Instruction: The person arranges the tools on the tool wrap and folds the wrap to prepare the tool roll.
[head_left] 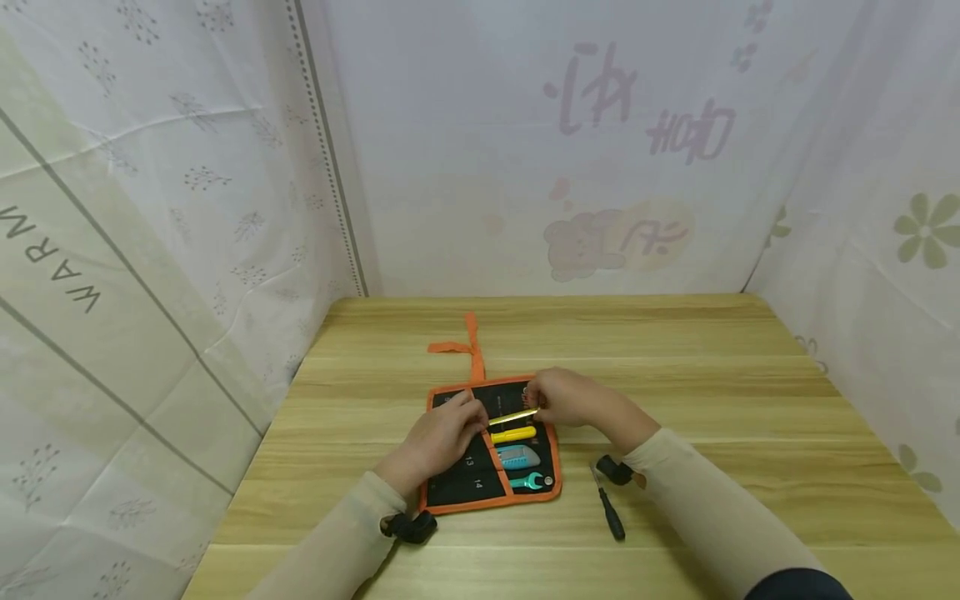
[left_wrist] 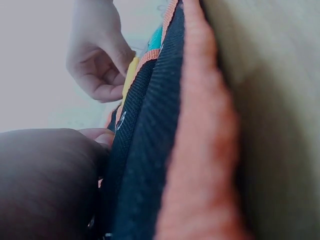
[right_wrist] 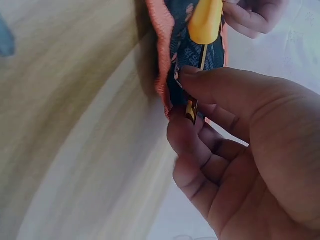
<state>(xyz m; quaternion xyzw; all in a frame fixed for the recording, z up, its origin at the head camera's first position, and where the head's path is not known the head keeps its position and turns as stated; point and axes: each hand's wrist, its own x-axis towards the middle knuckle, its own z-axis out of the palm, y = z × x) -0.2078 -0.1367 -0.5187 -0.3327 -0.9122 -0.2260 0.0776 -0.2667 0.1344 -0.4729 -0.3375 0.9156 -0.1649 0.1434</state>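
A black tool roll (head_left: 457, 492) with orange edging lies spread on the table. Its pockets hold a yellow-handled tool (head_left: 513, 435), a light blue utility knife (head_left: 517, 457) and a teal wrench (head_left: 528, 481). My right hand (head_left: 570, 397) pinches the outer end of a thin, shiny gold-coloured tool (head_left: 512, 417) between thumb and fingers; the other end reaches the pocket edge. In the right wrist view this strip (right_wrist: 191, 110) shows between the fingertips. At the pocket's orange edge, my left hand (head_left: 442, 433) pinches the fabric, its fingertips partly hidden.
Right of the roll, a screwdriver (head_left: 611, 512) with a black handle lies on the wooden table (head_left: 675, 350), close to the right wrist. Orange tie straps (head_left: 474, 350) stretch out behind the roll. Patterned curtains (head_left: 480, 150) hang around the table's back and sides.
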